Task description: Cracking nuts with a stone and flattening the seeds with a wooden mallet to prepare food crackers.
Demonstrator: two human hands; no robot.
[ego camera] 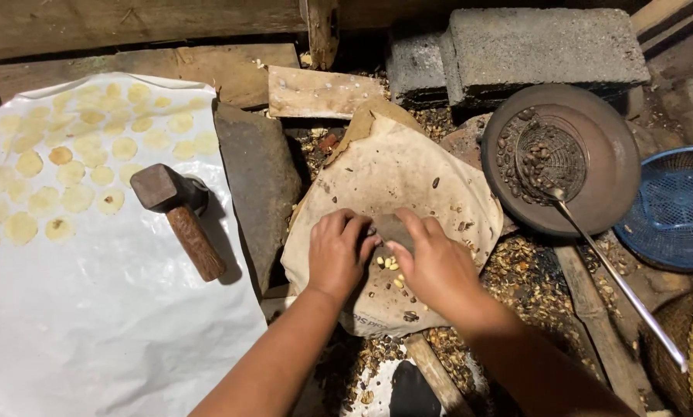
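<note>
My left hand [337, 252] and my right hand [431, 262] rest close together on a worn tan sack [400, 174] spread over a low mound. Both hands touch a small dark stone [393, 228] between them, fingers curled at its edges. Several pale peeled nuts [391, 264] lie on the sack just below the stone. Dark shell bits are scattered across the sack.
A hammer [178, 212] lies on a white sheet [107, 309] with several flattened yellow discs [68, 154]. A dark pan [586, 166] holds a wire skimmer [551, 158] and dark nuts. A blue basket [674, 208] and concrete blocks [532, 46] sit right and behind.
</note>
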